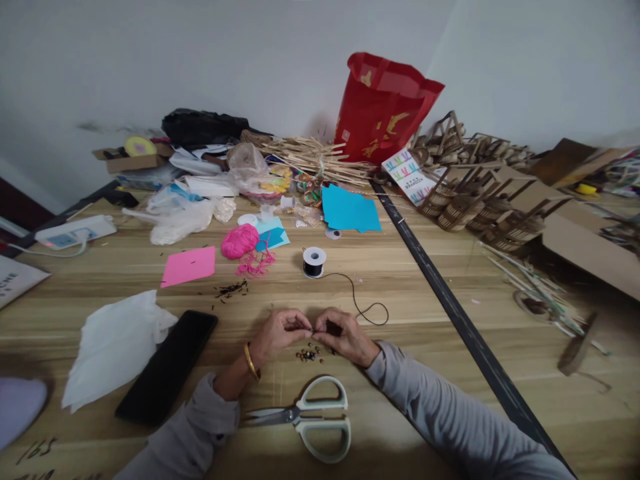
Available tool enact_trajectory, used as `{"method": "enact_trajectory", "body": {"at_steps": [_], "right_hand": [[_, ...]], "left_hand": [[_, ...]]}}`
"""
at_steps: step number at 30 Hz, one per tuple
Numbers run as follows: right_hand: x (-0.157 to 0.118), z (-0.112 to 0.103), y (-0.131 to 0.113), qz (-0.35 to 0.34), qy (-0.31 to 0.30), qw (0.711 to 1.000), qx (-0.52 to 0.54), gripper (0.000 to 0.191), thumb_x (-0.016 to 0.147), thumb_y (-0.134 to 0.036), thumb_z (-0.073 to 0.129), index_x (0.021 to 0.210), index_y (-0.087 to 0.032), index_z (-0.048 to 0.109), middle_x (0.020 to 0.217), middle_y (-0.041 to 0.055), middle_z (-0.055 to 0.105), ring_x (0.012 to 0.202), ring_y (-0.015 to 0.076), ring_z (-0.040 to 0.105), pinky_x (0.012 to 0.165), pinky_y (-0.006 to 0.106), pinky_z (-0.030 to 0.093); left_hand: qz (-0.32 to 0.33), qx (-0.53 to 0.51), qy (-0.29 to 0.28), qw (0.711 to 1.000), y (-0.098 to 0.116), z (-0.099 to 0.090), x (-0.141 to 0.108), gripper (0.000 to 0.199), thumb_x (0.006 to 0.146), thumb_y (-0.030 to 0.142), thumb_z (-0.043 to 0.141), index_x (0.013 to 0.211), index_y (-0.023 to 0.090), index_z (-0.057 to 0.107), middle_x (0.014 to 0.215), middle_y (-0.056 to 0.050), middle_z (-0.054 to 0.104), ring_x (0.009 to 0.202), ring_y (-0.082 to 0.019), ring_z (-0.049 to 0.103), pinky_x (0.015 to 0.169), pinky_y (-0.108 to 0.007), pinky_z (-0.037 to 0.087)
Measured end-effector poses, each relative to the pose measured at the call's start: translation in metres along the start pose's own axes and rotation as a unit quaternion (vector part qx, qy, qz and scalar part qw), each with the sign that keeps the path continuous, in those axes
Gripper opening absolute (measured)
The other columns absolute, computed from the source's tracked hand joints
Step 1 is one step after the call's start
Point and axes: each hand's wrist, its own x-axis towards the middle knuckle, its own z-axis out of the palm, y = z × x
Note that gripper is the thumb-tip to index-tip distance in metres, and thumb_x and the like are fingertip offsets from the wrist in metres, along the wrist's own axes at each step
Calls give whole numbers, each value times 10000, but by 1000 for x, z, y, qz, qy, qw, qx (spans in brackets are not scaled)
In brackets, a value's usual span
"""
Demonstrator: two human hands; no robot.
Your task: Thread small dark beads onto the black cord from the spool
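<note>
My left hand (283, 331) and my right hand (344, 335) meet fingertip to fingertip above the table, both closed in a pinch. A tiny dark bead (311, 329) shows at the left fingertips. From a white spool (314, 261), black cord (353, 288) runs across the wood, makes a loop and reaches my right hand, whose fingers hide its end. Several small brown and dark loose beads (309, 355) lie just below my hands. Nearer to me, between my forearms, lie scissors (323, 419) with pale handles, blades pointing left.
Left of my hands are a black phone (167, 367), white tissue (116, 343), a pink sheet (189, 266) and short black bits (233, 289). Farther back are pink yarn (240, 241), blue paper (351, 208), plastic bags and a red bag (383, 110). Small woven baskets (453, 203) stand right.
</note>
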Motion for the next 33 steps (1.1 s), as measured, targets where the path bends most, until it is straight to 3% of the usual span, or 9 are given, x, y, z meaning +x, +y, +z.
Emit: {"method": "enact_trajectory", "body": {"at_steps": [9,19,23,29,33], "right_hand": [[0,0,0,-13,-8,1000,-9,125,791,-265,627,838,-150,609,736,26,605,699,139,555,683,266,436],[3,-1,-6,-49,-14,998,-26,77,817,-233,562,791,-161,557,750,48,580,709,155,541,674,273,426],[2,0,-3,-66,3,997,-47,52,775,-186,558,805,-177,517,812,59,573,782,177,531,734,300,418],[-1,0,1,-40,47,993,-105,209,637,-88,516,820,-181,477,817,56,520,807,205,480,754,332,390],[-2,-2,0,-15,64,996,-57,226,651,-84,495,854,-181,469,846,56,512,819,196,479,749,320,397]], "left_hand": [[2,19,9,1000,0,-1,0,171,634,263,694,649,107,626,620,-20,638,584,-118,548,572,-225,423],[30,83,-1,996,-2,-2,0,125,703,241,634,689,119,659,662,-27,662,620,-131,560,600,-225,424],[29,79,-4,996,-2,-2,0,132,709,242,629,690,113,651,662,-28,653,625,-131,558,605,-226,426],[29,51,-22,998,-2,-5,0,174,711,277,637,708,103,637,680,-35,646,632,-129,552,613,-229,425],[26,46,-23,998,-5,-6,0,176,709,278,642,705,103,633,667,-28,637,618,-123,545,597,-224,417]]}}
